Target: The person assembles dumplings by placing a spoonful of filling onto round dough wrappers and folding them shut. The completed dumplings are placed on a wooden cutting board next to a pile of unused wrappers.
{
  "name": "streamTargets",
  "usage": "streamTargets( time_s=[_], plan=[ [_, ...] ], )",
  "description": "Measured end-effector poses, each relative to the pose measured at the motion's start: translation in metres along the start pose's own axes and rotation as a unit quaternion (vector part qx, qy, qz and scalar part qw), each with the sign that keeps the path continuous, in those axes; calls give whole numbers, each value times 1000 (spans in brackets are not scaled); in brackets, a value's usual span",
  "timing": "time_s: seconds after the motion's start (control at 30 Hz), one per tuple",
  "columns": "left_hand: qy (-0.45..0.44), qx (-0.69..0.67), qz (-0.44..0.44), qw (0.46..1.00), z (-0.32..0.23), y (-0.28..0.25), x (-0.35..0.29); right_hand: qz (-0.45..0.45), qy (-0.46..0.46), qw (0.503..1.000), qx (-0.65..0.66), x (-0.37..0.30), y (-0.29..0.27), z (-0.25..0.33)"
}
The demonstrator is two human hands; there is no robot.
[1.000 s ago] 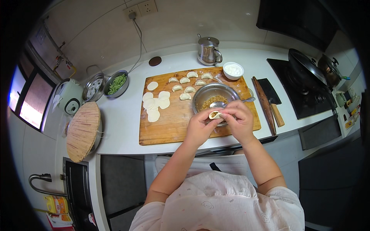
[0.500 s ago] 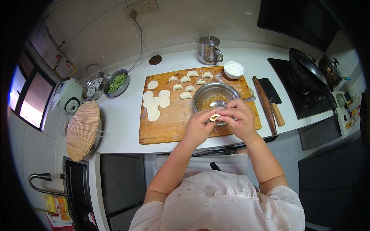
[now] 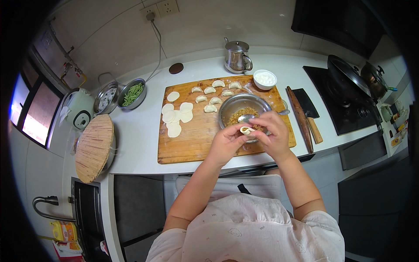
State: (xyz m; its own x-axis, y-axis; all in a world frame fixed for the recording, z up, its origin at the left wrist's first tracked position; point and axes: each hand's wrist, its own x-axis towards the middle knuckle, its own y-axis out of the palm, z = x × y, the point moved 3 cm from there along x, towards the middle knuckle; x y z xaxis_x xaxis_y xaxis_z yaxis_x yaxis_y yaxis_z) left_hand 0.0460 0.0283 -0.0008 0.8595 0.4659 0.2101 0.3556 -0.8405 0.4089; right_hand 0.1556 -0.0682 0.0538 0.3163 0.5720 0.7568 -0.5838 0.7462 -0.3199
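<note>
Between my fingertips is a partly folded dumpling [image 3: 247, 130], its wrapper curled with a gap on the near side. My left hand [image 3: 227, 143] pinches it from the left, and my right hand [image 3: 273, 133] grips its right edge. Just beyond them, partly covered by my hands, a metal bowl [image 3: 260, 101] holds crumbly brown filling [image 3: 238, 115] and a spoon [image 3: 283, 112]. Several folded dumplings [image 3: 210, 108] sit in loose rows on the wooden board [image 3: 187, 149]. Flat round wrappers [image 3: 174, 129] lie at the board's left, some overlapping.
A white bowl of flour [image 3: 265, 79] stands at the board's far right corner, a metal pitcher [image 3: 237, 56] behind. Rolling pin [image 3: 301, 120] and cleaver [image 3: 313, 122] lie to the right, before the black stove [image 3: 336, 100]. Left are a bowl of green beans [image 3: 132, 93] and a woven lid [image 3: 94, 148].
The dumpling has turned in my fingers, so its curled opening shows more. My right fingers have lifted and spread slightly; the left hand stays nearly in place.
</note>
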Motion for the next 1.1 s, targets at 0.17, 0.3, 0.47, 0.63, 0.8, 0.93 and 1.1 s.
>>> streamTargets(
  time_s=[0.17,0.3,0.47,0.63,0.8,0.93,1.1],
  plan=[
    [7,29,15,999,-2,-1,2,48,6,999,16,1,0,-1],
    [14,93,14,995,-2,-3,4,45,27,998,39,-1,2,-5],
    [2,21,7,1000,-4,5,1,23,17,999,17,-2,4,-7],
    [-37,26,-27,999,0,4,0,14,-49,998,-43,-1,3,-6],
    [-44,41,-35,998,-1,1,2,42,-42,998,-35,1,3,-4],
    [-55,51,-28,997,-3,1,2,77,84,993,45,-1,6,-10],
    [-67,38,-30,997,-4,4,2,61,57,996,28,1,8,-12]
  ],
)
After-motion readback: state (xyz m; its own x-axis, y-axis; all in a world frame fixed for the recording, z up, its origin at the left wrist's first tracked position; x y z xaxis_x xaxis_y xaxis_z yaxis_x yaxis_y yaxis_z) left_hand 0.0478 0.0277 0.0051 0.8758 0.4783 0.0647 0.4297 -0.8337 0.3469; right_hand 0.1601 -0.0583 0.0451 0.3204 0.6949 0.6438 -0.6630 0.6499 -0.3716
